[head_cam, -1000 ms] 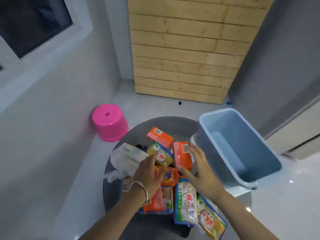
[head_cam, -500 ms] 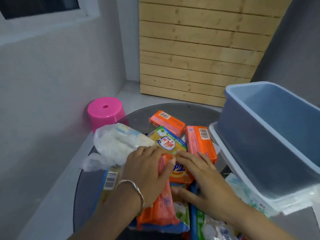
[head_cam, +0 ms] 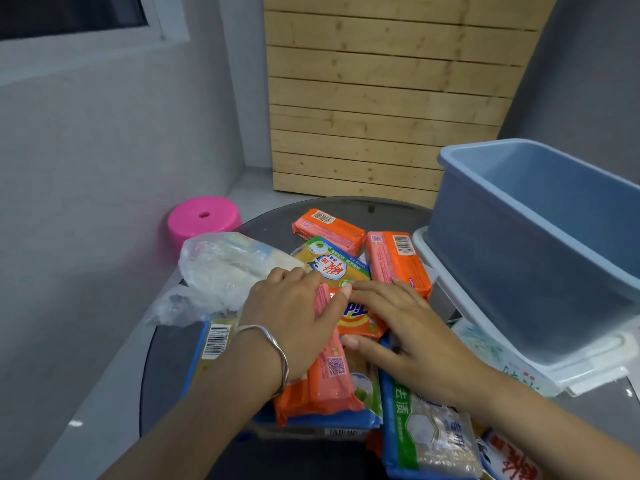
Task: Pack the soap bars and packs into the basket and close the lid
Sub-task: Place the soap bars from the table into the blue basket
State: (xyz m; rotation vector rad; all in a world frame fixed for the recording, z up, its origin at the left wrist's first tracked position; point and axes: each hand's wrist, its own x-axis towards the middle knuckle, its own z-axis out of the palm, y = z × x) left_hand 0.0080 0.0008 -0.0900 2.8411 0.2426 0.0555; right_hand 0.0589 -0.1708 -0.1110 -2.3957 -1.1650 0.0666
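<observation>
Soap bars and packs lie in a heap on a round dark table [head_cam: 162,368]. My left hand [head_cam: 294,317] rests on a long orange soap pack [head_cam: 329,375], fingers and thumb curled around its top end. My right hand [head_cam: 408,334] lies flat with fingers spread, index and thumb spanning an orange Tide pack [head_cam: 356,317]. Beyond the hands are a yellow-green pack [head_cam: 329,265] and two orange bars [head_cam: 329,230] [head_cam: 398,261]. The open blue basket [head_cam: 519,271] stands at the right on its white lid [head_cam: 588,362], nothing visible inside it.
A clear plastic bag of white bars [head_cam: 225,268] sits left of the heap. Blue-edged packs [head_cam: 429,431] lie near the front edge. A pink stool [head_cam: 204,220] stands on the floor behind the table, with a wooden panel [head_cam: 381,98] against the wall.
The camera has come lower and closer to the table. Both hands have dropped onto the heap, the left closing around the orange pack, the right sliding onto the Tide pack.
</observation>
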